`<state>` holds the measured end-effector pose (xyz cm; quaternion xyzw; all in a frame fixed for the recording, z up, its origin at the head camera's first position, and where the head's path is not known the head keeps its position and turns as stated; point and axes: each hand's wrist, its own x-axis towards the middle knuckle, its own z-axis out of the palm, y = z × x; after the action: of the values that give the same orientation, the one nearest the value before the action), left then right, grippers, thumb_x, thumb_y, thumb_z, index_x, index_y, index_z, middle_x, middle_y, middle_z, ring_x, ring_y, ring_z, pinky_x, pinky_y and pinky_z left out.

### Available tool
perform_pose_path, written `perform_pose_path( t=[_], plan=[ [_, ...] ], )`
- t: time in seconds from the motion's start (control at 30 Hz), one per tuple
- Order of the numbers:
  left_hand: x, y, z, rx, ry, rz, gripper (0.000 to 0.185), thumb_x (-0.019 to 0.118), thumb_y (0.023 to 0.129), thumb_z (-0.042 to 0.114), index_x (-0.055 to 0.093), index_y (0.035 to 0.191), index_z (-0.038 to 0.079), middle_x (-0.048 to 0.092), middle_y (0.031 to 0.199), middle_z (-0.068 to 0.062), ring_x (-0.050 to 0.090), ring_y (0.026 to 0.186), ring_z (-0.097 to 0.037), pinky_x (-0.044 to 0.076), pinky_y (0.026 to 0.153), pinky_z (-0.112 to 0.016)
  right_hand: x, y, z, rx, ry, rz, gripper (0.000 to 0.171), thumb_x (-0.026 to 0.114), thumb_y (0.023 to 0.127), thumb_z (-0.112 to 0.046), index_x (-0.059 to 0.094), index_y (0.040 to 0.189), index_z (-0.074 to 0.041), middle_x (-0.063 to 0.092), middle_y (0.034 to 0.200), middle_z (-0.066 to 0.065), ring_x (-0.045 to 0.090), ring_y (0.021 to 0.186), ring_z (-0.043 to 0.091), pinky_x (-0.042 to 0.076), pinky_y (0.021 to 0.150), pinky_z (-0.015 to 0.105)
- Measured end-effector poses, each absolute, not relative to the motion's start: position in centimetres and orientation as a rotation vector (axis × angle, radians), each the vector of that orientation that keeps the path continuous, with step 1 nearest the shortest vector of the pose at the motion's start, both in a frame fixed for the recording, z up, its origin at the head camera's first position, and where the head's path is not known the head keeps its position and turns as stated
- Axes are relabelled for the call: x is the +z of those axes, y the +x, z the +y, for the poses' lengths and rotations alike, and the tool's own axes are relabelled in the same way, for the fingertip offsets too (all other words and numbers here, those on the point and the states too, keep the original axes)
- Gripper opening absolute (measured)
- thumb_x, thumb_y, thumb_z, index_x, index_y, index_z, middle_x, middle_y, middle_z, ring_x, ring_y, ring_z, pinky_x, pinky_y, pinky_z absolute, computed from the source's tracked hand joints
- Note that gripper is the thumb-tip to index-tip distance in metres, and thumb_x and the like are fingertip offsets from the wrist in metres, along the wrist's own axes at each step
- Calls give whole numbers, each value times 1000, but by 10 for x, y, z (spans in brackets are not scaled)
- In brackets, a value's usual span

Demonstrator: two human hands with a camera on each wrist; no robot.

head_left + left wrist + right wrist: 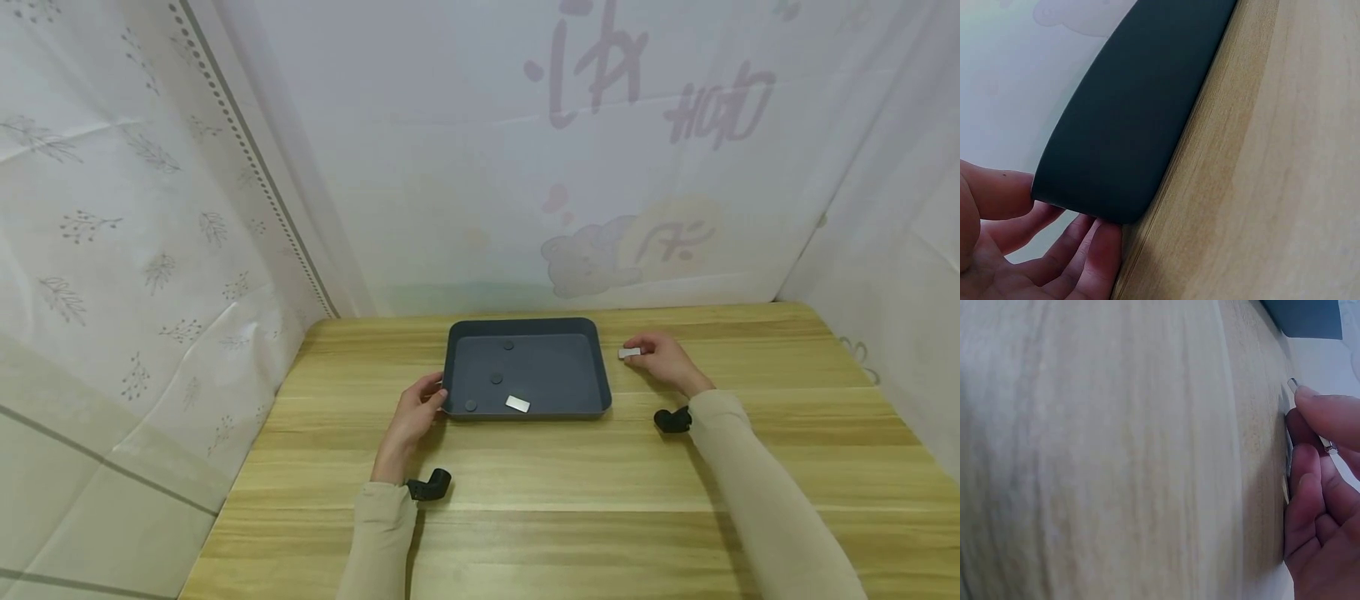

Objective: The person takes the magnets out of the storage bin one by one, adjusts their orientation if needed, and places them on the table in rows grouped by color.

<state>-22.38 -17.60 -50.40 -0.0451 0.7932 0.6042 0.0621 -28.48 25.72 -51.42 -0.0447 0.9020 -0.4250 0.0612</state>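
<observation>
Pinched between thumb and fingers of the right hand (663, 361), right of the frame's centre, a small flat metallic block (628, 353), rectangular, with long axis nearly sideways and one end pointing left, toward the smooth dark tray (557, 375), round-cornered and gripped at its left edge by fingers of the left hand (412, 415). Between block and tray, a narrow strip of wood-grained counter (540, 475), with wider room at lower middle. Inside, three round discs (497, 378) and a shiny rectangle (517, 404), lying aslant near the lower wall.

tray (551, 375): matt, plastic-like | silvery pieces (517, 404): glossy, metallic | tabletop (525, 475): wood-grained | backdrop (420, 167): cloth-like
</observation>
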Motion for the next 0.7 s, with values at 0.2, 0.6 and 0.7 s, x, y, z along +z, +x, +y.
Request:
perform_pose_path(
  t=[0.2, 0.6, 0.7],
  plan=[
    [-505, -223, -176, 1825, -123, 2400, 41, 51, 99, 5, 49, 139, 1, 54, 126, -27, 58, 101, -30, 49, 70, -27, -514, -285, 257, -1284, -133, 2720, 33, 65, 92, -11, 61, 121, 4, 63, 102, 19, 50, 83, 20, 43, 67, 25],
    [-502, -224, -177, 1830, -119, 2379, 42, 52, 98, 5, 48, 140, 0, 54, 128, -28, 59, 99, -32, 47, 68, -27, -516, -287, 256, -1271, -150, 2747, 32, 64, 92, -10, 62, 121, 3, 65, 111, 24, 58, 95, 28, 45, 75, 27],
    [-501, -224, -176, 1829, -115, 2378, 42, 51, 98, 5, 47, 140, -1, 53, 130, -28, 59, 102, -34, 49, 70, -28, -517, -287, 255, -1262, -154, 2757, 33, 65, 92, -11, 62, 121, 4, 64, 109, 24, 57, 93, 27, 44, 75, 28]
  ],
)
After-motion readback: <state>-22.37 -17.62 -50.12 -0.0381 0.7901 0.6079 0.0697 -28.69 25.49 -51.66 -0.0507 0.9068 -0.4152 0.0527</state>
